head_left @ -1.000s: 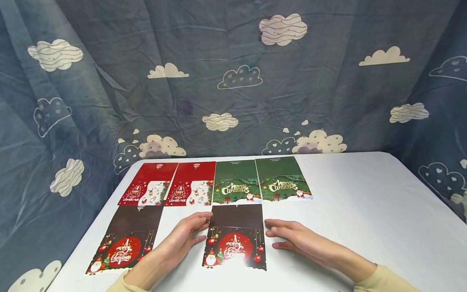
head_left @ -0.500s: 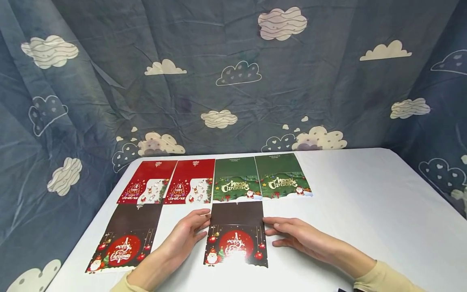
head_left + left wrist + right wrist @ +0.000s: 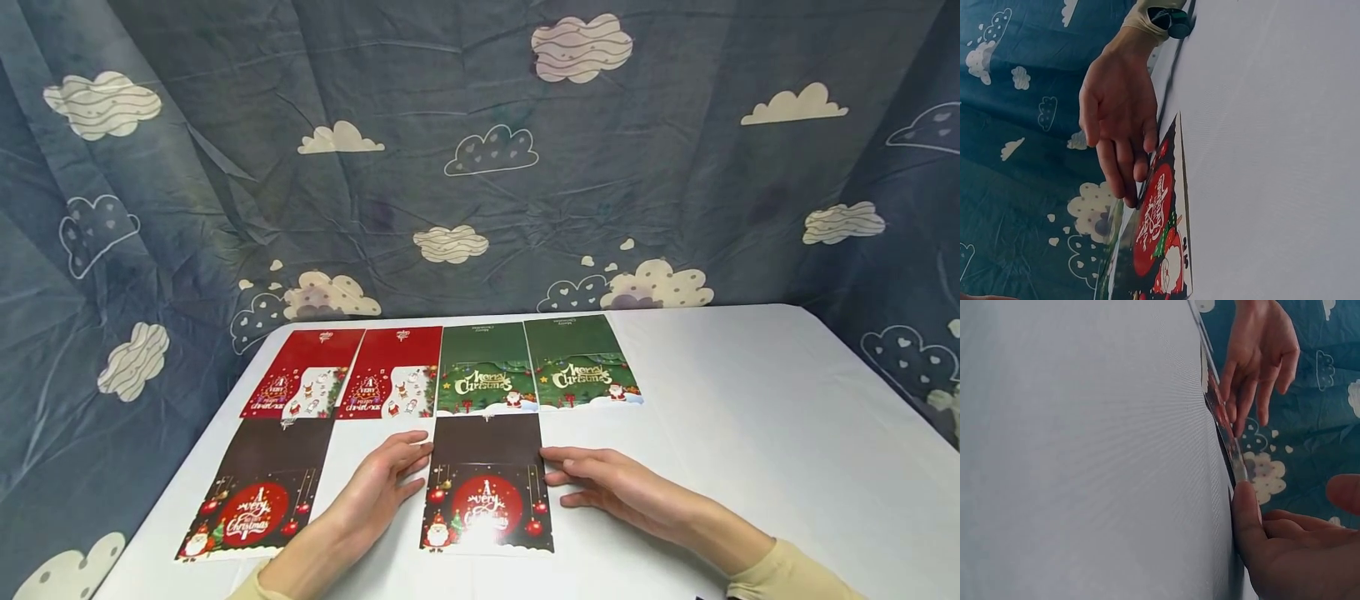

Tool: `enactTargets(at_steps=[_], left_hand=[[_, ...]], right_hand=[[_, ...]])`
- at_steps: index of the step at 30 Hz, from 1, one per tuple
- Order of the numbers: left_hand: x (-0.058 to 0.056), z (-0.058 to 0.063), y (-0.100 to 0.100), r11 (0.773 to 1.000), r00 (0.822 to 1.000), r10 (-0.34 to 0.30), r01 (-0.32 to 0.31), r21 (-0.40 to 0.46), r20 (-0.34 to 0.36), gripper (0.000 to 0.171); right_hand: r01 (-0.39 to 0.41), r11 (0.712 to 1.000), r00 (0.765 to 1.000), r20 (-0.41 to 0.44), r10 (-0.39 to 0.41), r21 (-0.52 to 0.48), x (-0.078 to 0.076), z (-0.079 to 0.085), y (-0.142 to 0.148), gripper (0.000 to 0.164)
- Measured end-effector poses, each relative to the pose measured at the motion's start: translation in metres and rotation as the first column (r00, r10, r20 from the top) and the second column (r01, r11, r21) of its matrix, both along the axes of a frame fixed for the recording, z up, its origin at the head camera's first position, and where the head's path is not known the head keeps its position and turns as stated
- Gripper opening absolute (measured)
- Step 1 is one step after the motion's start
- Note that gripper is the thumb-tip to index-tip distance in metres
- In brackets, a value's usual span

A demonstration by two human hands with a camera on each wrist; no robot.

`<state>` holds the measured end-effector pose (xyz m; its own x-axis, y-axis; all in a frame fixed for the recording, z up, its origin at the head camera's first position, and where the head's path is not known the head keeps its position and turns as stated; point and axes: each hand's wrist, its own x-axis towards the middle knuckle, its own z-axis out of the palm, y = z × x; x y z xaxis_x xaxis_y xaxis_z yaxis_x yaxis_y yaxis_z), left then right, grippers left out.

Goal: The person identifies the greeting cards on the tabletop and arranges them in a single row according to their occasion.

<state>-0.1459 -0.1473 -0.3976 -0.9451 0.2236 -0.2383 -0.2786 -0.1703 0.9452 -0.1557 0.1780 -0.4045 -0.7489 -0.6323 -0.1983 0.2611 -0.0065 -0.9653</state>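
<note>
A Christmas card, opened flat, lies on the table with a dark brown upper half and a red circle with white lettering below. My left hand lies along its left side, fingers relaxed and tips close to the edge. At the right edge, my right hand touches the card with its fingertips, fingers loosely extended. The left wrist view shows the right hand across the low-lying card. In the right wrist view, the right hand and the left hand flank the card.
Another dark Christmas card lies to the left, partly behind the left forearm. Behind it are two red cards and two green cards in a row. A cloud-patterned curtain hangs behind the white table.
My right fingertips have come in to the card's right edge. The card has shifted slightly right, and the head view has tilted a little. The other cards stay in place.
</note>
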Motion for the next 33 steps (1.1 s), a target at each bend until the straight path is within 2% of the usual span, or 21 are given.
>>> enactTargets(at_steps=[14, 21, 25, 30, 33], left_hand=[[0.013, 0.003, -0.001, 1.000, 0.999, -0.002, 0.002, 0.009, 0.033, 0.046], [0.014, 0.000, -0.004, 0.998, 0.999, 0.003, -0.006, 0.057, 0.046, 0.041], [0.013, -0.003, -0.005, 0.997, 0.999, -0.011, 0.008, 0.078, 0.039, 0.038], [0.015, -0.004, -0.006, 0.995, 0.999, -0.012, 0.008, 0.100, 0.043, 0.036], [0.017, -0.004, -0.007, 0.993, 0.998, -0.024, 0.017, 0.114, 0.056, 0.040]], right_hand=[[-0.043, 0.999, 0.999, 0.016, 0.043, -0.004, 0.013, 0.001, 0.004, 0.055], [0.047, 0.999, 0.999, -0.020, -0.047, 0.008, 0.016, 0.004, 0.001, 0.055], [0.026, 0.996, 0.999, -0.020, -0.025, 0.083, 0.016, 0.007, -0.002, 0.057], [0.047, 0.997, 0.999, 0.009, -0.047, 0.057, 0.014, 0.008, -0.003, 0.056], [0.063, 0.996, 0.998, -0.020, -0.062, 0.064, 0.014, 0.007, -0.003, 0.056]])
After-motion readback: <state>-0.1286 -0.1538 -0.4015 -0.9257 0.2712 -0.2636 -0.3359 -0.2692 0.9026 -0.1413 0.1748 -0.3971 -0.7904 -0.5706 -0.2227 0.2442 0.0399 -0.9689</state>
